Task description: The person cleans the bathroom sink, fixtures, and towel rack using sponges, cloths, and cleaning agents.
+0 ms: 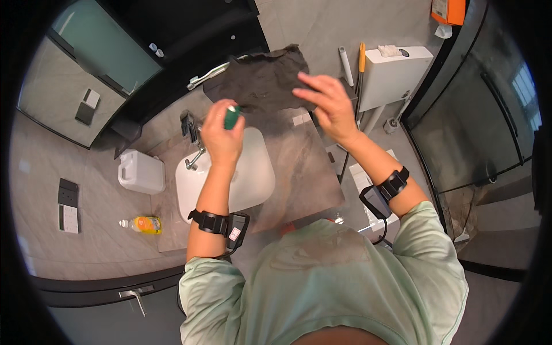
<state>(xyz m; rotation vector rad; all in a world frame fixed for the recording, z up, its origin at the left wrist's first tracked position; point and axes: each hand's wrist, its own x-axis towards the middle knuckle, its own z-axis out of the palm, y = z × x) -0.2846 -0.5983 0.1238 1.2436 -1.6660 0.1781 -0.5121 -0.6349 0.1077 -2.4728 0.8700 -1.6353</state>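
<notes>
**Small green bottle raised over the basin, dark cloth held up behind it**

Your left hand (221, 135) is closed around a small green bottle with a pale tip (231, 115), fingers wrapped round its body so only the top shows. You hold it up above the white oval washbasin (256, 172), likely so that anything dripping from it falls into the bowl rather than onto the counter. Just beyond it, your right hand (328, 106) is up against the edge of a dark grey crumpled cloth (261, 77), fingers mostly straight and spread; whether the thumb pinches the cloth behind them you cannot tell from here. The cloth hangs spread out, its face turned toward the bottle.

Below the hands lies the brown stone countertop (305, 167), with a chrome tap (192, 138) at the basin's left rim. Left of the basin stands a white plastic jerrycan (141, 171), squarish and plain. Nearer you, a yellow bottle with a white cap (144, 225) lies on its side on the counter, a coloured label round its middle. To the right, a white toilet cistern (397, 75) carries a crumpled white cloth, and an orange box (448, 10) sits at the top edge.
</notes>
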